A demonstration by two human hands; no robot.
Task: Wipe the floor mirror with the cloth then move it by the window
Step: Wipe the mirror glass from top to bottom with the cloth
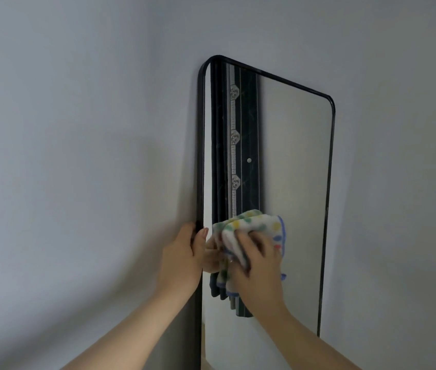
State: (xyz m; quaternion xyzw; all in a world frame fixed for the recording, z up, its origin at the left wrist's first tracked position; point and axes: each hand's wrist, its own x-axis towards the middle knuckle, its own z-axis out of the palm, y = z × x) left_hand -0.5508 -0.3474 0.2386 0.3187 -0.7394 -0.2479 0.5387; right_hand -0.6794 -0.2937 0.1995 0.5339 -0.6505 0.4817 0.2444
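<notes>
right hand point(259, 264) grips cloth point(255, 226) against floor mirror point(297, 169) at 7 o'clock; left hand point(182, 256) clasps its 8 o'clock edge

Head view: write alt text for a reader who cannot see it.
A person's right grip holds a colourful dotted cloth against the glass of a tall, black-framed floor mirror set against a pale wall. The left grip holds the mirror's left edge. The glass reflects dark patterned fabric.

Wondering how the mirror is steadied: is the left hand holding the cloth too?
No, the left hand grips the mirror frame; only the right hand holds the cloth against the glass.
</notes>
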